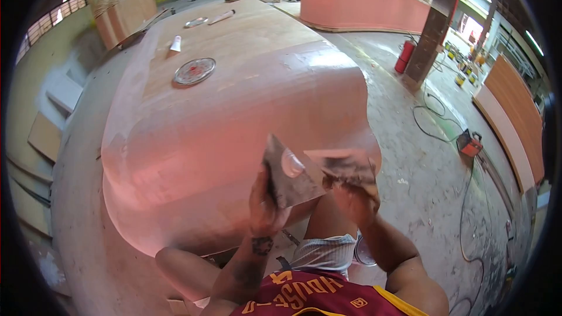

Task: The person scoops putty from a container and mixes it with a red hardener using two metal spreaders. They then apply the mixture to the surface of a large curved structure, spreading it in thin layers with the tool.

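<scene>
My left hand is closed round a flat metal plate that carries a dab of pink paste near its upper edge. My right hand grips a wide scraper, its blade smeared with grey and pink, close beside the plate. Both are held over the near edge of a large curved form coated in pink filler. On top of this form lie a round lid with red paste, a white tube, another tube and a second lid.
A pink curved counter stands behind. To the right are a dark post, a red fire extinguisher, a red machine with cables on the floor, and a leaning wooden panel. Boards lean at the left wall.
</scene>
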`<state>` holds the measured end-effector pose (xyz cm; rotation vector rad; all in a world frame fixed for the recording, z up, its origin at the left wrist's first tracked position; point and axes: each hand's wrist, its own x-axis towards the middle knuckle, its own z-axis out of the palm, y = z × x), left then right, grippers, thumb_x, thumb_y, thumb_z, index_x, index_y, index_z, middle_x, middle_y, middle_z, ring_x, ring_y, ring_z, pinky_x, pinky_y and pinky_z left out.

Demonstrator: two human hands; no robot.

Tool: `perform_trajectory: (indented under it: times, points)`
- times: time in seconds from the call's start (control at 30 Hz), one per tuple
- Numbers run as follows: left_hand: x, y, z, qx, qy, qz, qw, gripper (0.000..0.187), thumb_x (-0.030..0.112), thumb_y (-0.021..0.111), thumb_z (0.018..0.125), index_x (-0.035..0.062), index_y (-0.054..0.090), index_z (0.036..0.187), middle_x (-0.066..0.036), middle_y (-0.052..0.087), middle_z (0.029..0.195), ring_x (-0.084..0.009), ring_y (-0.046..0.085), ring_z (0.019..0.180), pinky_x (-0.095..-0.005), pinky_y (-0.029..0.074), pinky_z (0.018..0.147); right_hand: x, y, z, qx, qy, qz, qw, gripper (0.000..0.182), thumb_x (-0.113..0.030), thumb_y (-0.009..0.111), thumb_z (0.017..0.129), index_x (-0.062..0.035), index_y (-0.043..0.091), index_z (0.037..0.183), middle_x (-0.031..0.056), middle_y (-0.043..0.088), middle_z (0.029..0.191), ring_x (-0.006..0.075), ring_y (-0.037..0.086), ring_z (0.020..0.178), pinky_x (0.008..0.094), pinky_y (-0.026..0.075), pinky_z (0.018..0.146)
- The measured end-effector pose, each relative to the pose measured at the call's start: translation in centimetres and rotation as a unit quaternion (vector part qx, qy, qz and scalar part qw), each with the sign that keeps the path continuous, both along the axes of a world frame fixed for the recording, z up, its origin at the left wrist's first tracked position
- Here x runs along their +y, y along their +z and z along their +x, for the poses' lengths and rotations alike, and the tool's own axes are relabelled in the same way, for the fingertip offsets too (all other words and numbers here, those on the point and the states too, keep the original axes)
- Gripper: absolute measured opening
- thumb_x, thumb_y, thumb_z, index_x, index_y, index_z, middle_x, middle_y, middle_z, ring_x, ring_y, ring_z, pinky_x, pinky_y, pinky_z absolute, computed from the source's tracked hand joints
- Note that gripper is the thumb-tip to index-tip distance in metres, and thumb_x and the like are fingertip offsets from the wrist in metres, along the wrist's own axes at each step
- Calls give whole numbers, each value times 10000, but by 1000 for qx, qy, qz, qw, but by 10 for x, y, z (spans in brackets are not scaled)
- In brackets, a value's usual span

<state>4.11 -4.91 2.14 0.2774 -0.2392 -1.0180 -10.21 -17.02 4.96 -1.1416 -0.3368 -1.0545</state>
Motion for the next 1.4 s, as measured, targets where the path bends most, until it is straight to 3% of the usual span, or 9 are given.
perform_trajectory:
  times: [0.1, 0.23, 0.37, 0.47, 0.57, 0.67, 0.8, 1.03, 1.4]
  points:
    - [-3, 11, -6, -2, -18, 0, 1000, 487, 398, 463, 1117, 33, 517, 1434, -98, 618, 1383, -239, 595, 1285, -438, 472, 1116, 16, -3, -12, 137, -227, -227, 937, 424, -12, 555, 962, -48, 448, 1370, 240, 533, 1350, 333, 556, 1178, 441, 483, 931]
    - [1, 16, -7, -66, 2, 6, 998, 441, 383, 472, 1118, 32, 567, 1368, -98, 663, 1301, -221, 645, 1199, -405, 520, 1055, 28, -7, -10, 141, -175, -204, 953, 400, -24, 556, 984, -53, 436, 1364, 225, 510, 1320, 294, 529, 1186, 415, 481, 948]
    - [-1, 22, -7, -119, 44, 59, 990, 385, 350, 494, 1116, 24, 624, 1276, -98, 709, 1187, -191, 688, 1092, -345, 560, 976, 8, -11, -11, 148, -220, -305, 915, 437, -5, 580, 985, -62, 419, 1387, 227, 512, 1309, 326, 539, 1169, 411, 473, 977]
    - [-8, 16, -5, -149, 39, 82, 985, 433, 373, 472, 1119, 15, 569, 1343, -106, 669, 1231, -209, 657, 1118, -382, 537, 996, -17, -15, -21, 202, -193, -357, 891, 467, 5, 604, 967, -55, 437, 1399, 228, 523, 1314, 346, 542, 1185, 425, 474, 985]
    - [-17, 0, -3, -174, 59, 112, 976, 440, 373, 482, 1116, 5, 566, 1343, -96, 661, 1225, -199, 645, 1124, -375, 531, 998, -36, -35, -23, 246, -175, -315, 900, 649, 93, 658, 825, -99, 497, 1424, 200, 525, 1377, 388, 529, 1292, 471, 476, 1053]
    - [-28, 30, -18, -136, 85, 138, 977, 343, 313, 511, 1117, 11, 636, 1219, -73, 701, 1113, -163, 677, 1003, -320, 556, 892, -80, -27, -31, 320, -246, -407, 820, 673, 116, 667, 765, -96, 554, 1394, 168, 558, 1375, 411, 529, 1299, 498, 442, 1087]
    - [-30, 32, -13, -188, 78, 110, 973, 354, 319, 517, 1114, 4, 634, 1223, -71, 699, 1127, -168, 680, 1019, -322, 561, 893, -230, 17, -1, 319, -449, -463, 694, 571, 79, 587, 828, -115, 605, 1365, 159, 613, 1337, 422, 519, 1297, 523, 433, 1043]
    - [-33, 1, -7, -177, 117, 206, 955, 390, 383, 469, 1114, 27, 606, 1197, -91, 663, 1004, -184, 649, 946, -326, 538, 826, -394, 85, 98, 534, -390, -512, 549, 560, 30, 513, 868, -234, 632, 1347, 29, 601, 1318, 344, 541, 1170, 405, 499, 1006]
    - [-32, -8, -6, -126, 143, 266, 945, 377, 372, 596, 1064, 48, 610, 1257, -79, 690, 1105, -201, 681, 972, -329, 569, 827, -385, 46, 48, 444, -365, -591, 566, 422, -44, 627, 950, -252, 630, 1318, 24, 603, 1297, 325, 534, 1154, 426, 481, 1021]
